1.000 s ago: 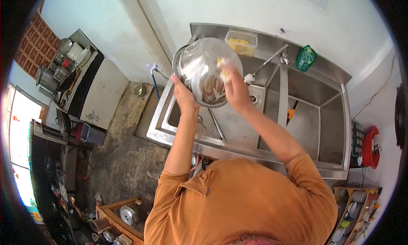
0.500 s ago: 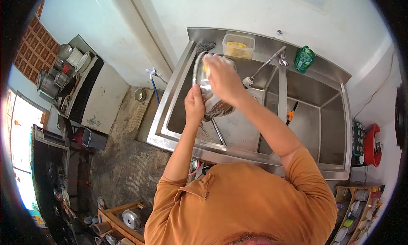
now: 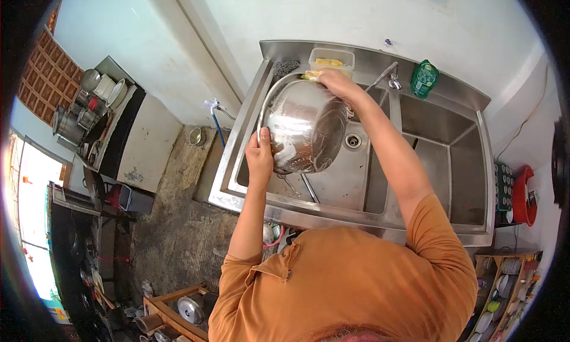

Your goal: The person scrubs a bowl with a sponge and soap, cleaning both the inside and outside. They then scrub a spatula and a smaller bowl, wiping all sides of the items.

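A deep, shiny steel bowl point(image 3: 303, 122) is tilted over the left sink basin, its outer side facing up and streaked with suds. My left hand point(image 3: 259, 158) grips its rim at the left, thumb on the outside. At the far rim, my right hand point(image 3: 337, 85) presses a yellow sponge point(image 3: 310, 76) against the bowl; its fingertips are partly hidden. Below the bowl, metal utensils point(image 3: 309, 187) lie in the left basin point(image 3: 341, 193), near the drain point(image 3: 352, 141).
Behind the basins stand a clear plastic tub point(image 3: 331, 58) with something yellow inside, a dark scrubber point(image 3: 286, 67), the faucet point(image 3: 392, 75) and a green pouch point(image 3: 425, 79). My right forearm crosses the divider beside the right basin point(image 3: 466, 181). A red basin point(image 3: 523, 196) is at the right.
The bowl has turned from nearly edge-on so its outer side shows broadly. My right hand has moved up and right to the far rim; my left hand has shifted slightly down and left.
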Demonstrator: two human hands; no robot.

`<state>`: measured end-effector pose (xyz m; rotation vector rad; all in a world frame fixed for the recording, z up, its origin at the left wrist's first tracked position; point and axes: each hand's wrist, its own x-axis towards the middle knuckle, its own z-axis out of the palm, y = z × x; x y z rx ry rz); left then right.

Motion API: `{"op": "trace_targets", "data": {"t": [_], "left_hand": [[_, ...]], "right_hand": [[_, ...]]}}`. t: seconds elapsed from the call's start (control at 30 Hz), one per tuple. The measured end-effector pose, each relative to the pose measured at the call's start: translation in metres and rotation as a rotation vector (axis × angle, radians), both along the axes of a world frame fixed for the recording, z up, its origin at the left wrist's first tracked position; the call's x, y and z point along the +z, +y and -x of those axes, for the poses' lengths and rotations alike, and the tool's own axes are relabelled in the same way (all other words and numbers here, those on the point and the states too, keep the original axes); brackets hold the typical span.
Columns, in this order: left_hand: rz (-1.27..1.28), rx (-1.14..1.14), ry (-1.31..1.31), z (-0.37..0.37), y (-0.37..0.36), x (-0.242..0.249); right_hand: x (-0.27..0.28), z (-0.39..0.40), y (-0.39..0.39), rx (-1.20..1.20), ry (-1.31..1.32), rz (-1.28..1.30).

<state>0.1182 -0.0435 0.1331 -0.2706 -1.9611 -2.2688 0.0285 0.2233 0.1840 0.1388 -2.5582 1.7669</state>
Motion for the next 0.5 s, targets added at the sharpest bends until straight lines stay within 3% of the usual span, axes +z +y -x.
{"op": "trace_targets", "data": {"t": [0.13,0.2,0.23,0.3,0.4,0.5], "left_hand": [[-0.026,0.082,-0.054,0.011,-0.008,-0.008],[-0.053,0.076,-0.066,0.012,-0.007,-0.007],[-0.08,0.067,-0.078,0.011,-0.006,-0.008],[-0.058,0.109,-0.104,0.01,-0.002,-0.007],[-0.055,0.159,-0.069,0.01,0.012,0.0],[-0.156,0.182,-0.115,0.015,0.01,-0.01]], "right_hand": [[-0.043,-0.016,0.009,-0.142,-0.029,0.221],[-0.057,-0.044,-0.016,-0.48,0.489,0.132],[-0.056,-0.06,-0.026,-0.468,0.486,0.138],[-0.035,-0.089,-0.052,-0.495,0.9,-0.183],[-0.038,-0.132,-0.093,-0.239,0.827,-0.277],[-0.086,-0.121,-0.073,-0.194,0.691,-0.104]]}}
